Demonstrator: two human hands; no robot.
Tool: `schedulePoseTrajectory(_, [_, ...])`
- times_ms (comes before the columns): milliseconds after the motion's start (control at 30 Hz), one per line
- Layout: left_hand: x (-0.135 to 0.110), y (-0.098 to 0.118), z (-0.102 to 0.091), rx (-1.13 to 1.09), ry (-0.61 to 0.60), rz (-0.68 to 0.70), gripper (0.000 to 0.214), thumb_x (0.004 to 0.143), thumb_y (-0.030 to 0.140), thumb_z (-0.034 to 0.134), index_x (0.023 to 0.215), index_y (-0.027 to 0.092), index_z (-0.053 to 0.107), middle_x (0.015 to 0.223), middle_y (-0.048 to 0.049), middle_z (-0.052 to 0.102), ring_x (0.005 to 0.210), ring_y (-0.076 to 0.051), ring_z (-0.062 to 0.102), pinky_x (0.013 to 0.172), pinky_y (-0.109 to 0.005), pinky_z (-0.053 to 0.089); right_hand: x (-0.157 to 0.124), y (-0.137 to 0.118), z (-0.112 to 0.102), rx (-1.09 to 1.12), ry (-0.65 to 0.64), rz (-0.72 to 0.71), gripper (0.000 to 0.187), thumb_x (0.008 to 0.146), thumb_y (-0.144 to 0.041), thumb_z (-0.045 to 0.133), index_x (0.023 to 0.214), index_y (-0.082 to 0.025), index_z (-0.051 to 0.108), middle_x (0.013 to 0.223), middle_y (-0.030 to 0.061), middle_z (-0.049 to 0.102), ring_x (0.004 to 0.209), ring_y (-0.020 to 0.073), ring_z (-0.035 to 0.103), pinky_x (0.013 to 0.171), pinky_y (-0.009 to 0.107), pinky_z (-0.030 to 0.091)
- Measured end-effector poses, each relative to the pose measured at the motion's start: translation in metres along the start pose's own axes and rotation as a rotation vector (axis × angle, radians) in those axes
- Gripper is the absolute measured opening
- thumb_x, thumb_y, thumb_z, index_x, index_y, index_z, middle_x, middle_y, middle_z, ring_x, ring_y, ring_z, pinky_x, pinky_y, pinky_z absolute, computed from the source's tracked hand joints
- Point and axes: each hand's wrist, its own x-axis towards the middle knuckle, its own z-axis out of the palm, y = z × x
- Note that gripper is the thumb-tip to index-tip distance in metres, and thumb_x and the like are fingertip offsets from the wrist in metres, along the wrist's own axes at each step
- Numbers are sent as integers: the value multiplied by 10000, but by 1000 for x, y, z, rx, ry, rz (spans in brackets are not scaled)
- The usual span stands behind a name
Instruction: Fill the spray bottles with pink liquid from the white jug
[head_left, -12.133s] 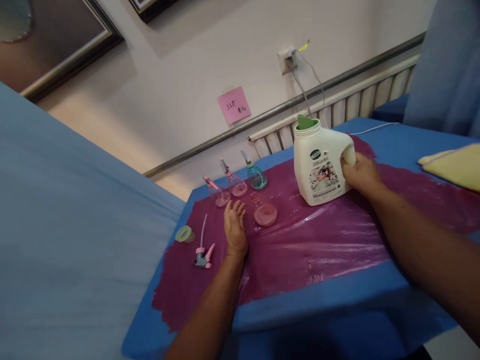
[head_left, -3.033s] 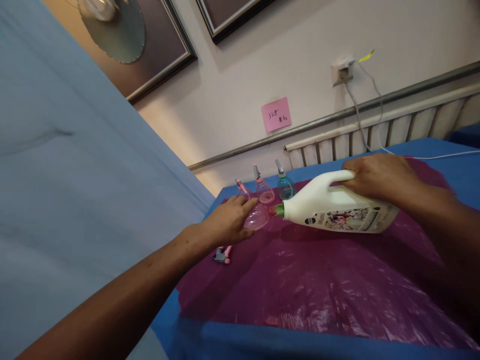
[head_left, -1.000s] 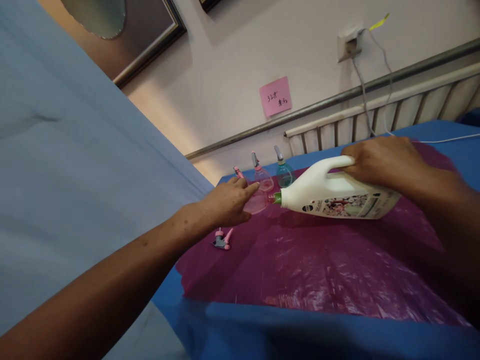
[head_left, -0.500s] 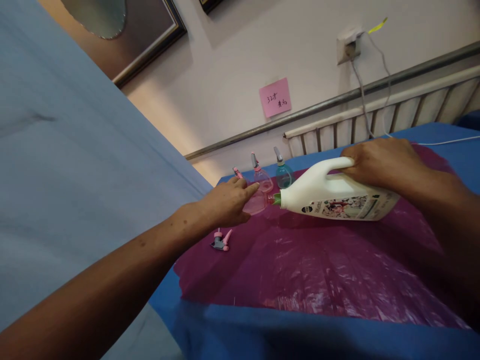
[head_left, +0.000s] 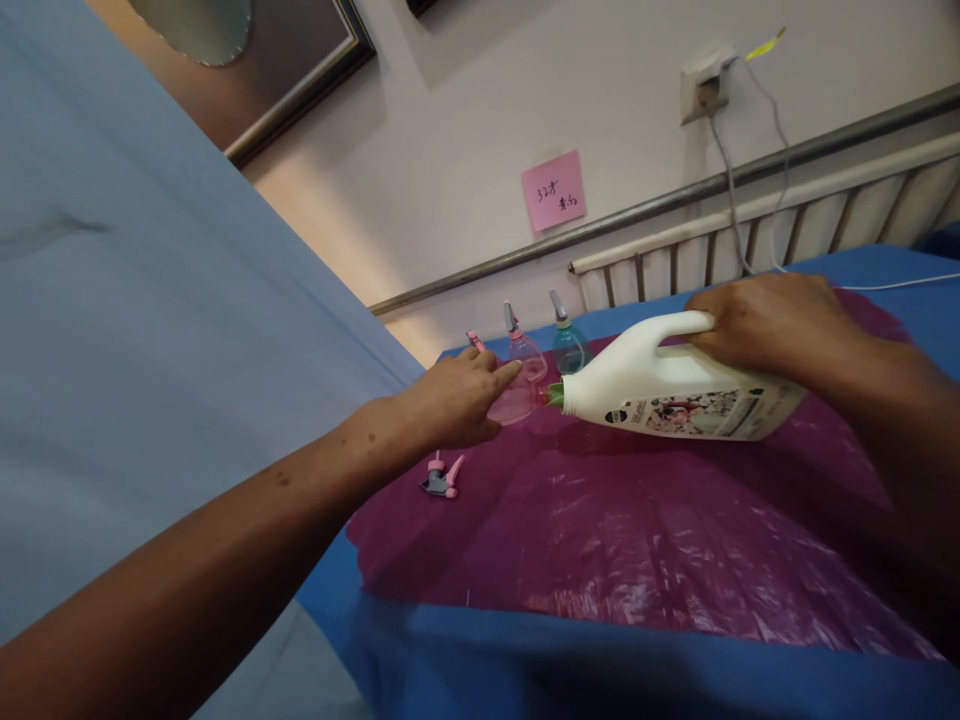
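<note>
White jug (head_left: 675, 405): tipped over sheet (head_left: 600, 540); right hand (head_left: 765, 318) holds handle (head_left: 679, 323), fingers closed.
Pink bottle (head_left: 513, 404): at green spout (head_left: 556, 394); left hand (head_left: 459, 400) part-curled round it.
Pour: apparently in hand; next calls for steady alignment.

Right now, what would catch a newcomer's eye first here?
Probably the white jug, tipped sideways in the right hand, its green spout at the neck of a pink bottle in the left hand. Beneath, a shiny purple sheet covers part of the blue table; a pink note hangs on the wall behind.
</note>
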Motion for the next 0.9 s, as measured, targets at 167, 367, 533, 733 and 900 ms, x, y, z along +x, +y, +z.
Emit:
schedulePoseTrajectory(167, [0,1,-2,9,2,-7,879,894,380,809,1688,201,478,1429,-197,711,1280,-392,650,997,-460,574,0,-1,-3,-7,-22,15,392,946,-632,580,1067,-375,850,945,103,794,792,304,635,702,400,317])
schedulePoseTrajectory(367, [0,0,0,-40,20,-8,818,902,336,788,1664,219,512,1399,-189,712,1239,-384,656,989,-466,570,1,-1,-1,-5,1,25,380,935,-657,603,1024,-375,840,908,107,779,773,309,628,715,403,317])
schedulePoseTrajectory(533, [1,1,-1,-56,12,-7,834,889,310,802,1667,236,513,1420,-180,700,1269,-392,643,1026,-474,560,0,-3,-4,-13,-10,26,322,921,-614,632,972,-363,827,878,107,764,760,305,610,709,413,325])
schedulePoseTrajectory(733, [1,1,-2,-34,10,3,841,897,322,789,1682,252,495,1409,-171,703,1260,-382,631,1015,-462,560,-1,-2,-2,-3,0,7,359,952,-616,596,986,-350,834,860,103,753,726,290,593,703,419,336])
schedulePoseTrajectory(900, [2,1,-2,-56,10,-19,882,877,303,819,1696,255,496,1423,-173,704,1274,-396,642,1031,-473,554,-2,0,0,36,30,-4,292,934,-561,665,954,-325,837,826,117,741,722,298,594,724,438,373])
